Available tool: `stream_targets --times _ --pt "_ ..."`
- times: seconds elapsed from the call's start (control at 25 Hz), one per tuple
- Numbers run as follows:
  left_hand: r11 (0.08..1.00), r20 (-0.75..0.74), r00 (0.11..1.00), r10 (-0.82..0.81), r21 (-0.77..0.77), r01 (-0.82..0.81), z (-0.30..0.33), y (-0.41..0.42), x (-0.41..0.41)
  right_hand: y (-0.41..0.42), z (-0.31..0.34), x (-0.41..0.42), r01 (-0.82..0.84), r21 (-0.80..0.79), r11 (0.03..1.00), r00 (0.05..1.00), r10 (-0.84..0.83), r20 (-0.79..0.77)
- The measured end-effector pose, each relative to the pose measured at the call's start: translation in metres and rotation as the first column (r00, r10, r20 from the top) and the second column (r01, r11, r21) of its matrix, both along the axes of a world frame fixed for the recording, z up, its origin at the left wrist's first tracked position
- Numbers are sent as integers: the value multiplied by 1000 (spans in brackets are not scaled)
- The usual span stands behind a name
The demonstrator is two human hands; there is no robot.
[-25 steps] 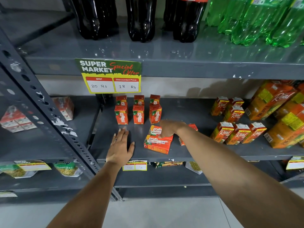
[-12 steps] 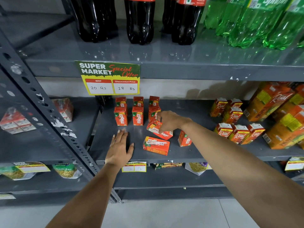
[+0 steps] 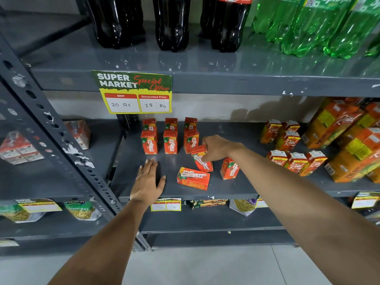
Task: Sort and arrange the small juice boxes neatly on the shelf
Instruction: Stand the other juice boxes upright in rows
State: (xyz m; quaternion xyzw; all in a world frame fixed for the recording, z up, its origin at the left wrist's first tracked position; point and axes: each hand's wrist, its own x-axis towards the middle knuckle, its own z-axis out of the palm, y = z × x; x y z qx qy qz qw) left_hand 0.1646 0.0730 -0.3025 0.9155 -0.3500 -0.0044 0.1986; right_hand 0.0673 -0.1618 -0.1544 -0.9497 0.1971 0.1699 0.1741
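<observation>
Orange cardboard, light and stiff: my right hand (image 3: 216,148) pinches a tilted Maaza juice box (image 3: 202,161) by its top, at three o'clock of the standing rows (image 3: 170,140). My left hand (image 3: 149,178) lies flat and empty on the shelf (image 3: 257,186). Grip the side panels; squeezing dents them.

A shop, a supermarket aisle, is shown. Grey slotted-steel shelving (image 3: 205,83) is stocked with retail goods: dark cola bottles (image 3: 170,23) and green soda bottles (image 3: 308,25) above, small juice boxes (image 3: 170,140) and large juice cartons (image 3: 339,128) below, snack packets (image 3: 82,210) lower down. A "SUPER MARKET Special Offer" price sign (image 3: 134,92) is fixed to the shelf edge, marked 20 Rs and 18 Rs.
</observation>
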Motion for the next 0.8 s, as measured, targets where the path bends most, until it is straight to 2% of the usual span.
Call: stream_targets --times 0.12,0.24,0.4,0.56,0.68,0.8 --pt "1000 -4 1000 7 1 -7 1 1 -2 1 8 0 -61 -172 983 992 40 -120" --pt "1000 -5 1000 1 10 -1 2 1 -2 -2 16 -4 -70 -227 971 983 29 -181" --pt "1000 -12 1000 -7 16 7 3 1 -2 -9 24 -5 -129 -166 978 972 91 -216" --pt "996 -53 999 -10 87 15 7 2 3 -16 32 -4 -251 -38 967 961 244 -131" --pt "979 6 1000 2 203 -3 6 5 5 -16 27 -5 -340 -96 936 934 323 -152" --pt "977 -2 1000 23 213 -22 5 6 4 -15 14 -3 -377 -156 913 924 358 -136"
